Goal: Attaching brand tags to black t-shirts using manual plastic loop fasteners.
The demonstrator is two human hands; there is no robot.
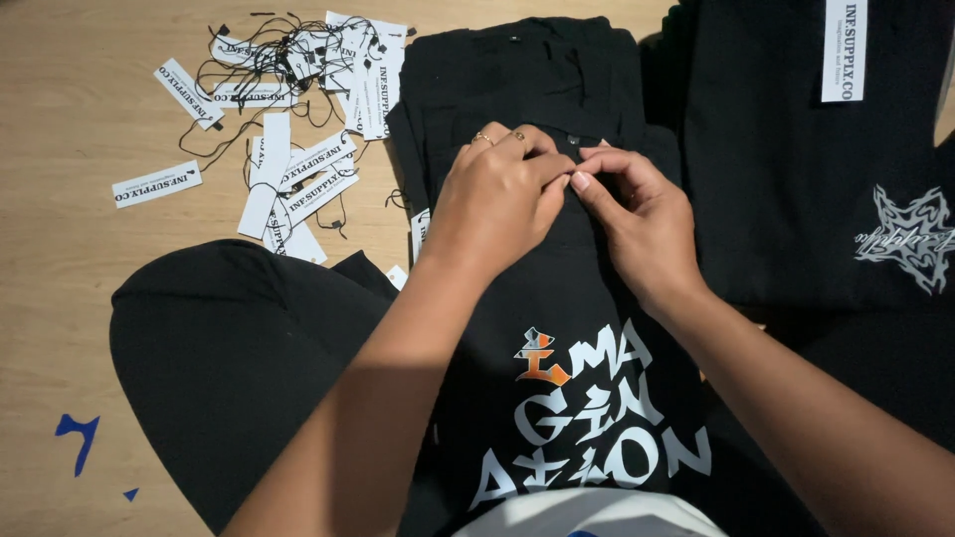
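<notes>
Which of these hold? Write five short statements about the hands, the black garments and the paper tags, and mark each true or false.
1. Both hands meet at the top of the folded black fabric garment. True: left hand and right hand pinch there together.
2. The white rectangular paper tags with black strings lie right of the garment. False: they lie to its left, on the light wooden floor.
3. The left hand wears rings. True.
4. The right hand holds scissors. False: no tool shows in its grip.
5. The black garment with a pale star-shaped print lies at the left. False: it lies at the right.
</notes>
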